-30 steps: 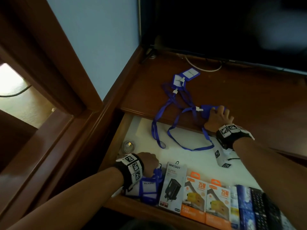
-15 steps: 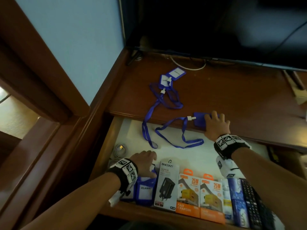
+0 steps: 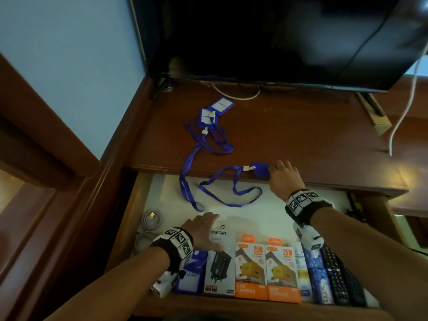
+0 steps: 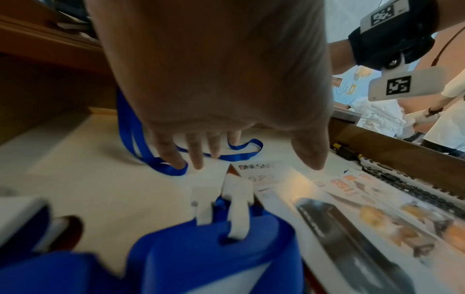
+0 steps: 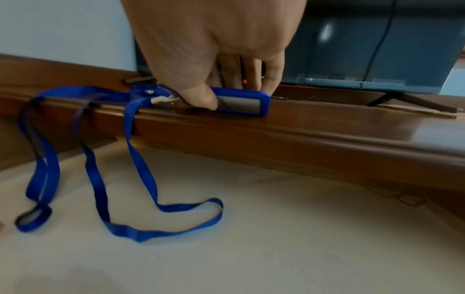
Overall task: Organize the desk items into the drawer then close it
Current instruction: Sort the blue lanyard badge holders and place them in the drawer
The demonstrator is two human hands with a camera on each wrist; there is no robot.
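Note:
My right hand (image 3: 276,170) pinches a blue badge holder (image 3: 260,169) at the desk's front edge, thumb on its window in the right wrist view (image 5: 241,102). Its blue lanyard (image 3: 231,193) hangs over the edge onto the white floor of the open drawer (image 3: 254,218). My left hand (image 3: 206,220) hovers open inside the drawer, its straight fingers (image 4: 196,157) spread near a lanyard loop. Blue badge holders (image 3: 192,274) lie at the drawer's front left, under my left wrist. Two more badge holders (image 3: 215,110) with tangled lanyards lie on the desk top.
Along the drawer's front stand a black-and-white charger box (image 3: 220,262), two orange charger boxes (image 3: 266,272), small blue packs and a black remote (image 3: 338,274). A coiled grey cable (image 3: 151,220) lies at the drawer's left. A dark TV (image 3: 278,38) stands at the back.
My left hand let go of the badge holder in the drawer, opened and reached forward. My right hand drew its badge holder to the desk edge and closed its fingers on it.

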